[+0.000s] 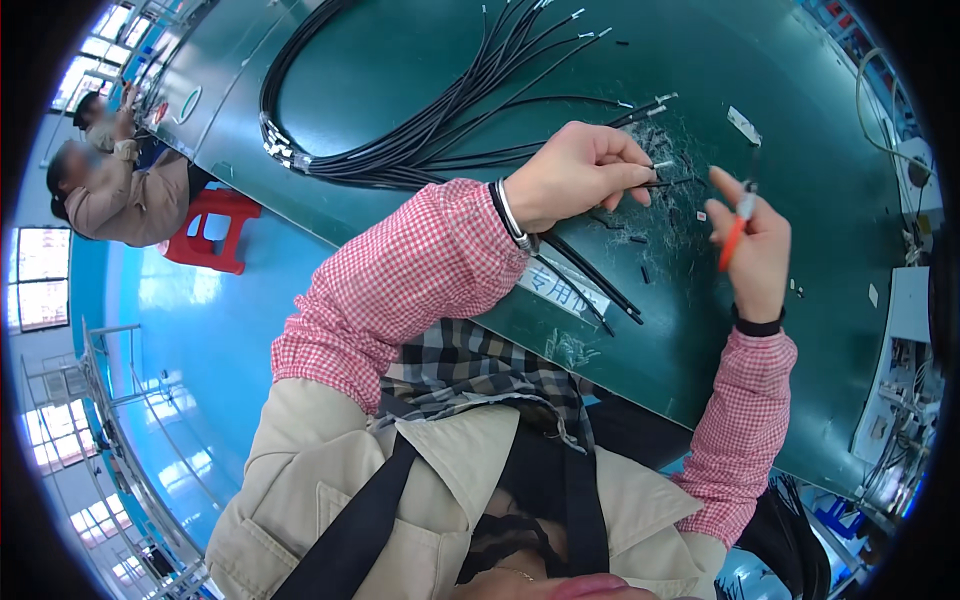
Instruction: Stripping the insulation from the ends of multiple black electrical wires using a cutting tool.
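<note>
My left hand [585,172] pinches a black cable [672,182] near its end between thumb and fingers. Beside it, a pale stripped tip [661,165] pokes out past the fingertips. My right hand [762,262] is closed around small cutting pliers with orange-red handles [735,238]; their dark jaws point up and away, a little right of the cable ends and apart from them. A looped bundle of black cables [375,160] lies to the left, its many loose ends fanned out toward the far side. Several cut cable ends [590,275] stick out under my left wrist.
Fine pale strands [672,215] and short black offcuts litter the green table [800,190]. A printed label strip [565,288] is stuck near the front edge. A white tag [744,125] lies at the far right. On the left are a red stool [215,230] and two seated people [125,195].
</note>
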The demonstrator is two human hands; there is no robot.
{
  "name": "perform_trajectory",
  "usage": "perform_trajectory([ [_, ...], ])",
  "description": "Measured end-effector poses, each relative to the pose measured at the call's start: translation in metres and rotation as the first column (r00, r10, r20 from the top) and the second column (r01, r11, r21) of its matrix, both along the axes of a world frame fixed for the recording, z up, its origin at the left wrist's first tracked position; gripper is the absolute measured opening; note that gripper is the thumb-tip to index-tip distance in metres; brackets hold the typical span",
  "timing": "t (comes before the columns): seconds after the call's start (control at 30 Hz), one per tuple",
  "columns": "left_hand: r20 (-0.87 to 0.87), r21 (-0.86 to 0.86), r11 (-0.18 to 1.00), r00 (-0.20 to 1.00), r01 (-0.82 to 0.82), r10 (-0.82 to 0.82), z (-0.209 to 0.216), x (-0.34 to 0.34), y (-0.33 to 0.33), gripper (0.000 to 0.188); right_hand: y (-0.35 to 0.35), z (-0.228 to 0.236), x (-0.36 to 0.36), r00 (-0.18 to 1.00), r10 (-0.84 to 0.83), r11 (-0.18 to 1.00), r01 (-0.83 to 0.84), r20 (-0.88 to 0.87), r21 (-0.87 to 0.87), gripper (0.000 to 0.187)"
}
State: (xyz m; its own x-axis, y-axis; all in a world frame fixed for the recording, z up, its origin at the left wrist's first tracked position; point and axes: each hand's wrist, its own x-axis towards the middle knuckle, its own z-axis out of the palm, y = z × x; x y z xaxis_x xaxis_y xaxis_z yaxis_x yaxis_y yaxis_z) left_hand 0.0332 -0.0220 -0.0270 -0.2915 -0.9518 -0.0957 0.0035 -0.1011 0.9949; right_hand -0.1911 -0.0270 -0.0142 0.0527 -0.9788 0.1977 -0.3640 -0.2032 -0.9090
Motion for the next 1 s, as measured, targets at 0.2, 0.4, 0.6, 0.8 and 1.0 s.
perform_trajectory([
  [0.2,0.076,-0.323,0.941,0.989,-0.099,0.130,-0.011,-0.007,0.003,0.008,0.013,0.012,0.025,0.985,-0.028,0.989,0.001,0.172,0.150,0.024],
  [0.4,-0.008,-0.219,0.970,0.994,-0.108,0.109,-0.007,-0.011,0.006,0.009,0.025,0.016,0.038,0.994,0.080,0.995,-0.083,0.069,0.050,0.023],
  [0.6,0.064,-0.273,0.958,0.992,-0.084,0.105,-0.003,-0.010,0.012,0.012,0.023,0.006,0.046,0.959,0.098,0.975,-0.146,0.266,0.165,0.020],
  [0.8,0.003,-0.212,0.969,0.991,-0.128,0.132,-0.001,-0.011,0.013,0.010,0.025,-0.001,0.048,0.905,0.047,0.961,-0.157,0.422,0.230,0.018],
  [1.0,-0.012,-0.225,0.964,0.990,-0.142,0.143,-0.002,-0.013,0.013,0.009,0.026,-0.004,0.052,0.882,0.004,0.964,-0.129,0.472,0.233,0.018],
])
